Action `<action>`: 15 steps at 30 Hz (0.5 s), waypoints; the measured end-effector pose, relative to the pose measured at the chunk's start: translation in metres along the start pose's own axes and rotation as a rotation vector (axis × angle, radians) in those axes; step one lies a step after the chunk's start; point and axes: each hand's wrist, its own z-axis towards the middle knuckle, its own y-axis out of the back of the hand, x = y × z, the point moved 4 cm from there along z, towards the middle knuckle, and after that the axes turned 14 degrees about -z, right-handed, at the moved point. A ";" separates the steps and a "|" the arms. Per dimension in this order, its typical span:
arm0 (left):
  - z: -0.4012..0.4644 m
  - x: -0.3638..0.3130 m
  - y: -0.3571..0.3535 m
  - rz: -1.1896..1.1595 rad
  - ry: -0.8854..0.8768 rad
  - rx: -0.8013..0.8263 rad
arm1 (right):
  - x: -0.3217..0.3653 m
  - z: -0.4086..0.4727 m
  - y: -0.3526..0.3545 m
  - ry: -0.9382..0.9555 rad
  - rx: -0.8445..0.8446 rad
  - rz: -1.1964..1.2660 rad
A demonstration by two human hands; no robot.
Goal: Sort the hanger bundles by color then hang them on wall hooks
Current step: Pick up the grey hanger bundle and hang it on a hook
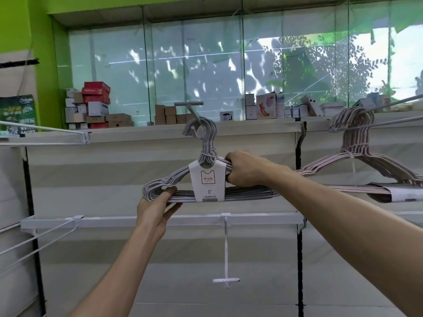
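White paper label (pixel 207 182) wrapped around the grey hanger bundle (pixel 174 179), red square logo with unreadable characters, number "10" beneath it, small illegible print below, green poster (pixel 17 115) at left, text blurred

My left hand (pixel 158 208) grips the lower bar of a bundle of grey wire hangers with a white paper label (pixel 207 179), while my right hand (pixel 246 169) grips its shoulder. Above my hands, its hooks sit over a grey wall hook (pixel 194 115). Right of my right hand, a pink hanger bundle (pixel 357 152) hangs from a long white peg (pixel 393 104).
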 end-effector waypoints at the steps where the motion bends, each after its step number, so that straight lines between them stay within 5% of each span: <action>1: 0.000 -0.003 0.001 0.011 -0.029 -0.003 | 0.001 0.000 -0.002 0.003 0.009 0.006; 10: -0.003 -0.019 0.012 0.021 -0.099 0.108 | 0.005 -0.006 -0.002 -0.003 -0.022 0.023; 15: -0.020 -0.031 0.021 0.261 -0.240 0.093 | 0.007 -0.019 0.003 0.003 -0.075 -0.005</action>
